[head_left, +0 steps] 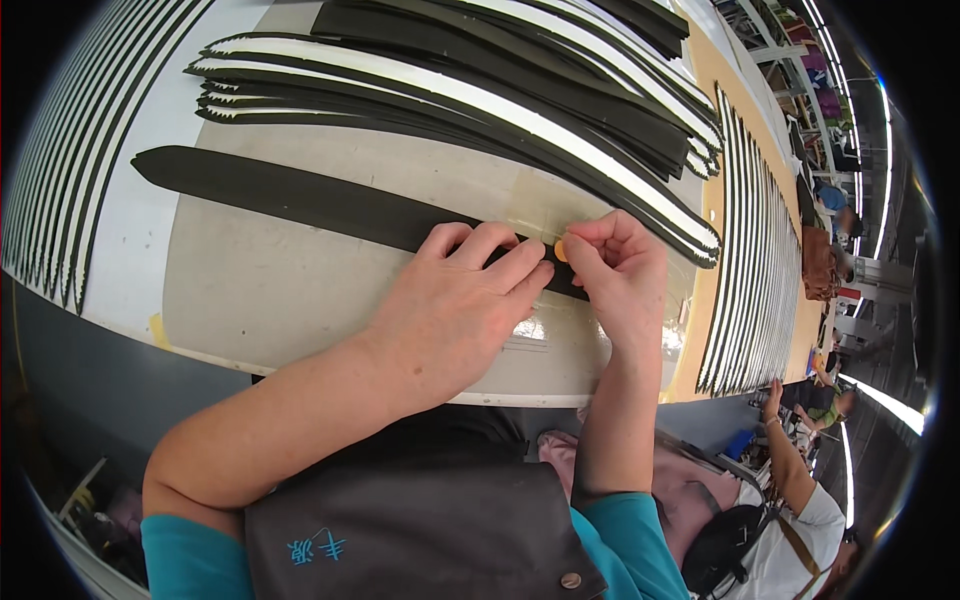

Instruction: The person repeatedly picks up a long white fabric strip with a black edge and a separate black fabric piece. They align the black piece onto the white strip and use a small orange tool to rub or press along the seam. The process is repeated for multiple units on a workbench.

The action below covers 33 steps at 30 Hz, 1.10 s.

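Note:
A long black strip (290, 195) with a pointed left end lies flat on a grey mat (260, 290) on the table. My left hand (455, 300) presses palm-down on the strip's right part, fingers spread over it. Right beside it, my right hand (615, 265) has its fingers curled at the strip's right end, pinching a small yellowish piece (560, 250) between thumb and forefinger. The strip's right end is hidden under both hands.
A fanned stack of black strips with white edges (480, 100) lies just behind the hands. More strips stand in rows at the far left (70, 190) and the right (755, 270). Another person (790, 500) sits at the lower right. The table's near edge (520, 398) runs below my hands.

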### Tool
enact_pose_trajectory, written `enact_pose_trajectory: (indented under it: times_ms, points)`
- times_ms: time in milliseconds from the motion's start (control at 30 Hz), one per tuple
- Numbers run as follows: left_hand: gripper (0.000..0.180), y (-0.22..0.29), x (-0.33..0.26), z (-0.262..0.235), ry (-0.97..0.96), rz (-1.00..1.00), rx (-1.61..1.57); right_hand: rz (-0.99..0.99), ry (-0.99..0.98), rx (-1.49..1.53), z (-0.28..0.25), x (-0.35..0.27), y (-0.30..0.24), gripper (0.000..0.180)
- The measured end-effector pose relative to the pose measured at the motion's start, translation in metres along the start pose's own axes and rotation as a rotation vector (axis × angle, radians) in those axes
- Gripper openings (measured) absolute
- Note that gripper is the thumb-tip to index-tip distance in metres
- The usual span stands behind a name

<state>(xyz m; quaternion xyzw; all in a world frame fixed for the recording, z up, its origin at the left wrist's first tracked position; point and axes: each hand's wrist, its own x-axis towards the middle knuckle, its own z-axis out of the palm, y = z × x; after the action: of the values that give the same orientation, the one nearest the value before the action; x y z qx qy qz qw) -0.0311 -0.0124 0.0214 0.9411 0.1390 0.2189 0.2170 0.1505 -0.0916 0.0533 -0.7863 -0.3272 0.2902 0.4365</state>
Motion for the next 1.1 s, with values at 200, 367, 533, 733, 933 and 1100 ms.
enact_pose_trajectory:
  times_ms: [200,367,533,733,933,1100]
  points:
    - [0.041,-0.001,-0.001,0.0,0.007,-0.005,-0.006,-0.034,0.03,-0.037,0.005,0.001,0.001,0.006]
    - [0.041,-0.001,-0.002,0.001,0.014,-0.004,-0.001,-0.031,0.07,-0.049,0.008,0.001,0.003,0.006]
    - [0.039,-0.002,-0.002,0.001,0.05,-0.004,-0.033,-0.032,0.076,0.159,-0.005,-0.005,-0.005,0.007]
    - [0.036,-0.006,-0.002,0.004,0.096,-0.012,-0.115,-0.153,0.037,0.271,-0.006,-0.034,0.014,0.007]
    - [0.034,-0.006,-0.003,0.002,0.096,-0.017,-0.109,-0.133,0.075,0.163,0.01,-0.043,0.021,0.008]
    - [0.033,-0.006,-0.003,0.0,0.078,-0.027,-0.125,-0.131,0.102,0.138,0.014,-0.043,0.019,0.009]
